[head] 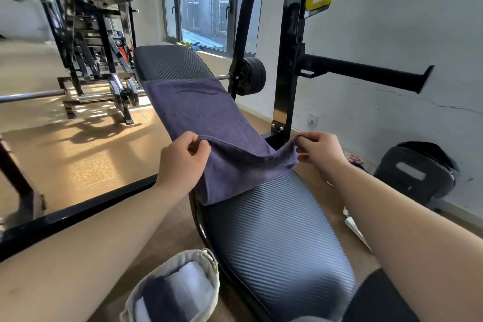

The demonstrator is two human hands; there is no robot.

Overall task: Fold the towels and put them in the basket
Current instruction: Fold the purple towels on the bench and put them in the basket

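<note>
A purple towel [209,117] lies lengthwise on the padded desk [274,238], with its far edge flat and straight across the pad. The left hand [183,157] pinches the near left corner and the right hand [320,150] pinches the near right corner. Both corners are raised, and the edge sags between them. The basket [167,261] stands on the floor [91,159] just left of the desk, with folded towels [188,287] inside. A black rack post [287,60] stands close on the right.

Padded bench [277,238] beside a black rack [291,60], window [201,8] behind
</note>
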